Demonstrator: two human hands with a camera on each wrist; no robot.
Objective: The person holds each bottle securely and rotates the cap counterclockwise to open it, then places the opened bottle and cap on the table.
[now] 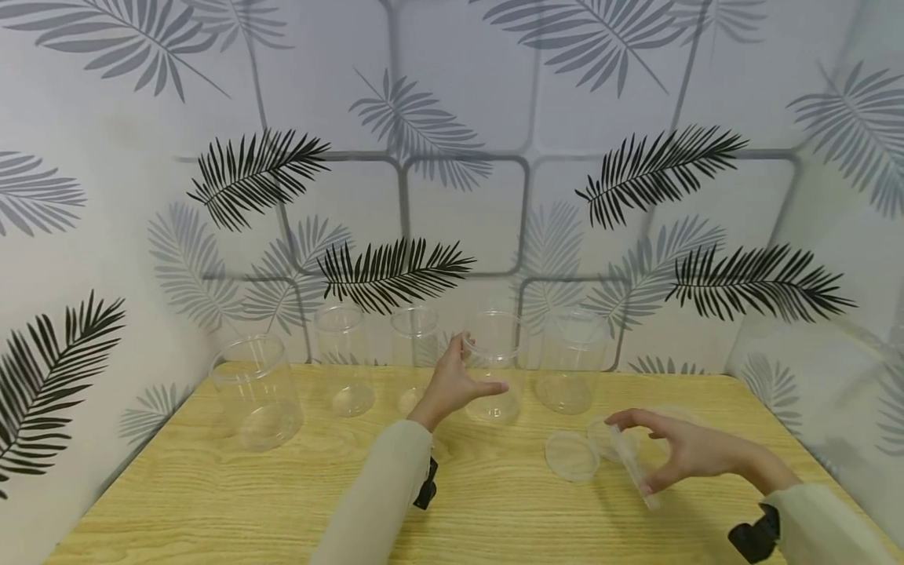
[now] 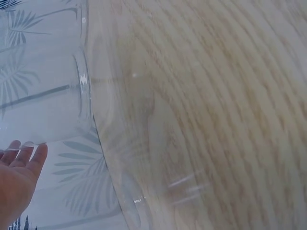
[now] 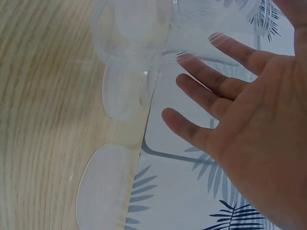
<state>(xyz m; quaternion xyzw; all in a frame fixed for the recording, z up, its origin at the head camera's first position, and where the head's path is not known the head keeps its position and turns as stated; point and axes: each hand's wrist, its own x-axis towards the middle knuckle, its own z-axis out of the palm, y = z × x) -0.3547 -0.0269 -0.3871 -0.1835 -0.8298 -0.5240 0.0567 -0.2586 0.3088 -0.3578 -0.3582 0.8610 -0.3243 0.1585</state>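
Note:
My left hand (image 1: 455,384) grips a clear plastic jar (image 1: 497,345) standing upright towards the back of the table, its fingers at the jar's left side and its thumb across the front. In the left wrist view the fingertips touch the wall of that jar (image 2: 43,110). To the right, my right hand (image 1: 688,447) holds a clear round lid (image 1: 631,463) by its edges, tilted nearly on edge above the table, between thumb and fingers. Loose clear lids lie near it, one (image 1: 570,457) in front and another (image 1: 599,434) partly behind the held lid.
Other clear jars stand in a row: one at the far left (image 1: 256,392), two left of my left hand (image 1: 342,361) (image 1: 414,345), and one on the right (image 1: 570,365). A patterned wall (image 1: 459,212) rises behind the wooden table (image 1: 233,502).

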